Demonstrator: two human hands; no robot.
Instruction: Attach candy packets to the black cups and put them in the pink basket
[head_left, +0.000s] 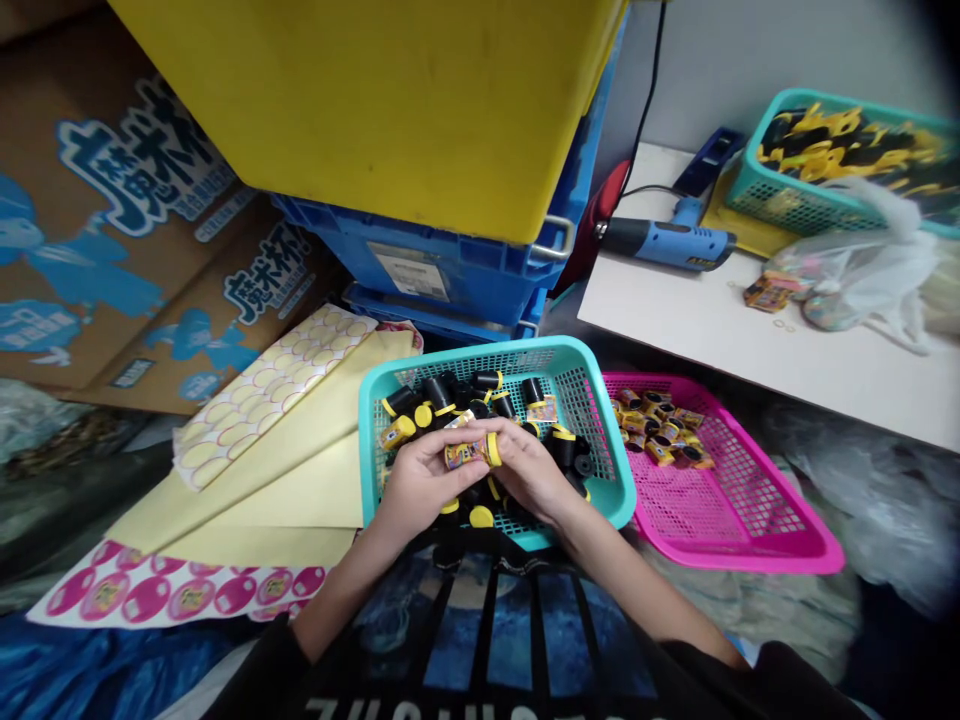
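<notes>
A small canister (466, 454) with a yellow cap and a colourful printed wrap lies sideways between my two hands. My left hand (424, 478) is closed round its wrapped body. At the yellow-capped end, the fingers of my right hand (534, 470) grip it too. Both hands are above a turquoise basket (616, 440). In that basket lie several black canisters (436, 394) with yellow caps, some wrapped in printed labels and some bare. The undersides of my fingers are partly hidden.
Right of me is a pink basket (750, 540) with several wrapped canisters (660, 425). A white table (675, 320) bears a blue heat gun (667, 245), a plastic bag (885, 270) and another turquoise basket (757, 185). Blue crates (465, 265) stand ahead; sticker sheets (285, 480) lie left.
</notes>
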